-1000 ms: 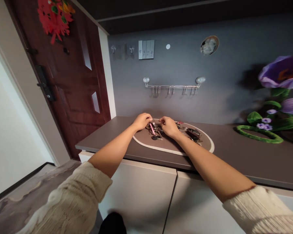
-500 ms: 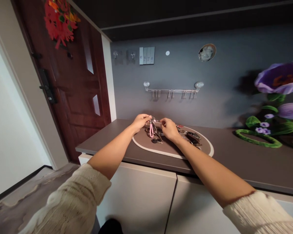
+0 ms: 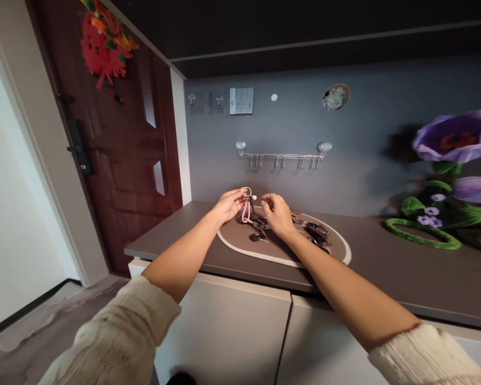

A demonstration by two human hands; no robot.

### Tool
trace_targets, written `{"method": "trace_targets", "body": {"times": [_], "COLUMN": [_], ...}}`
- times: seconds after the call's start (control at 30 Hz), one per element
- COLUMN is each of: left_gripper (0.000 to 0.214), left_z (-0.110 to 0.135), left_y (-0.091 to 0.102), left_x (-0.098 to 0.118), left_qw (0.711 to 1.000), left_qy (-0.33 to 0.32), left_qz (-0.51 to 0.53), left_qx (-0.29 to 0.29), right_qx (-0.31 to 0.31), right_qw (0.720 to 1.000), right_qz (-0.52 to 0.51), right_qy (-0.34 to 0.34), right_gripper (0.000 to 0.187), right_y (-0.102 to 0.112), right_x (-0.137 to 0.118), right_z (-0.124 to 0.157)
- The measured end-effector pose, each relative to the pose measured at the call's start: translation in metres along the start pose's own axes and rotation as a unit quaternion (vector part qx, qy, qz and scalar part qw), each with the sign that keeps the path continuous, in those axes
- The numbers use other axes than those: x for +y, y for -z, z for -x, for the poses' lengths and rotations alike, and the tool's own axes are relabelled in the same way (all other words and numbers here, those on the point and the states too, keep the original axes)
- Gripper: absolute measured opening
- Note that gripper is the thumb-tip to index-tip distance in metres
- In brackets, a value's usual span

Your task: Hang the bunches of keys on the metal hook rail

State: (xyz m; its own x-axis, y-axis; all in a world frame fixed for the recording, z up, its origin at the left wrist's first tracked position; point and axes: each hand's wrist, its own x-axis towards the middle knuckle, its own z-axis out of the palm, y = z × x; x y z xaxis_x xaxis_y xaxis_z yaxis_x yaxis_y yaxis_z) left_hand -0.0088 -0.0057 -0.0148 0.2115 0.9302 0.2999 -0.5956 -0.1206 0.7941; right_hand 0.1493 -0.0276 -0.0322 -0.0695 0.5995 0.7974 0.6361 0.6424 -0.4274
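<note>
A: Where is the key ring, and what are our fingers doing?

B: Our left hand [image 3: 229,206] has its fingers clamped on the key ring [image 3: 247,191] at its left edge, held above the oval mat [image 3: 240,241] on the worktop [image 3: 393,272]. Our right hand [image 3: 278,214] is near it, fingers curled. We see nothing held there and cannot tell whether the tips meet.

A: Orientation?

B: Ring uppermost. The pink strap [image 3: 246,211] hangs from it as a narrow loop. Its long axis is near upright, the bend pointing down and leaning slightly to our left. A white bead [image 3: 254,198] sits just right of the strap's upper end.

A: Below it?

B: A heap of keys [image 3: 258,224]. The strap's bend overlaps it in our view; contact, we cannot tell. A black key [image 3: 255,237] lies nearer to us.

A: Handling note?

B: Our judgement: we do best to pinch only the ring's edge, leaving strap and bead to swing free. Any lift should be slow and straight up, since the bend could snag the heap. Our right fingers are well placed to steady the bead should it twist.
</note>
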Motion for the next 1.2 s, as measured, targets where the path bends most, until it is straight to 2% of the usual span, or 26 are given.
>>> {"method": "trace_targets", "body": {"times": [0.27, 0.5, 0.8, 1.03, 1.2], "left_gripper": [0.005, 0.013, 0.018, 0.024, 0.029], "left_z": [0.006, 0.007, 0.006, 0.007, 0.005], "left_y": [-0.006, -0.010, -0.013, -0.017, -0.015], "left_x": [0.003, 0.002, 0.001, 0.000, -0.001], "left_qw": [0.999, 0.997, 0.998, 0.998, 0.996], "left_qy": [-0.004, -0.011, -0.012, -0.022, -0.037], "left_qz": [0.002, -0.012, -0.023, -0.023, -0.062], "left_qx": [-0.046, -0.071, -0.053, -0.054, -0.048], "right_qx": [0.030, 0.023, 0.009, 0.024, 0.033], "right_qw": [0.999, 0.997, 0.992, 0.987, 0.976], "right_qz": [-0.019, -0.061, -0.123, -0.161, -0.207], "right_qy": [0.036, 0.041, 0.008, -0.013, -0.064], "right_gripper": [0.023, 0.025, 0.021, 0.025, 0.026], "right_y": [0.003, 0.002, 0.004, 0.000, -0.001], "right_x": [-0.010, -0.017, -0.022, -0.013, -0.013], "right_z": [-0.001, -0.004, -0.006, -0.011, -0.015]}}
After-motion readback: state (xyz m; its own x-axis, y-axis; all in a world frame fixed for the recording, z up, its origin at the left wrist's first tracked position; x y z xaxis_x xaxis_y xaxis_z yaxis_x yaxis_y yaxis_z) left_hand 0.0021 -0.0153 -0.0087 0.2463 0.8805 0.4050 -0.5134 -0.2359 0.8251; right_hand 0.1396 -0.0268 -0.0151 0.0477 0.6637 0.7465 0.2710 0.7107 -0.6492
